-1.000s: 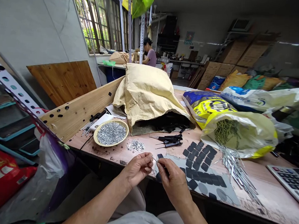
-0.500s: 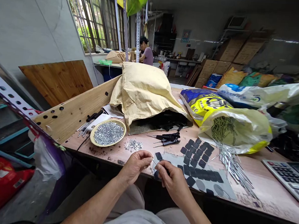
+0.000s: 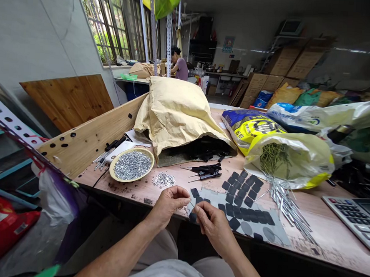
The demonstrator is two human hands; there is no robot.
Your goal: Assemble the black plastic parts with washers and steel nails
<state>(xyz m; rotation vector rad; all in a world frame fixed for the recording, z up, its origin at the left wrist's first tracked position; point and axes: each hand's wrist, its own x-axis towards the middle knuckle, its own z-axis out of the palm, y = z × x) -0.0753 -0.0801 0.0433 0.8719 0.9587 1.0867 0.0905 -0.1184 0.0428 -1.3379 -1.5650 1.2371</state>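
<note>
Close together over the table's front edge, my two hands meet fingertip to fingertip. My right hand (image 3: 211, 220) pinches a thin metal rod (image 3: 192, 204) that points toward my left hand (image 3: 169, 203). The left thumb and forefinger are pressed together at the rod's far end; whatever small piece lies between them is hidden. Just beyond is a loose pile of small silvery metal pieces (image 3: 163, 179), beside a cream bowl (image 3: 111, 174) full of the same. Black rounded-square pads (image 3: 240, 200) lie in rows, partly on a grey sheet (image 3: 281, 236) by my right hand.
A large paper sack (image 3: 180, 109) gapes with black parts inside. Several black-handled tools (image 3: 208, 170) lie before it. Long metal rods (image 3: 289, 207) spill from a yellow bag (image 3: 323, 163). A calculator (image 3: 349, 215) sits at right. Another person (image 3: 182, 69) works in the background.
My hands stay nearly in place, with the fingertips slightly closer and less of the rod showing. The whole view has shifted slightly. A green edge now shows at bottom left.
</note>
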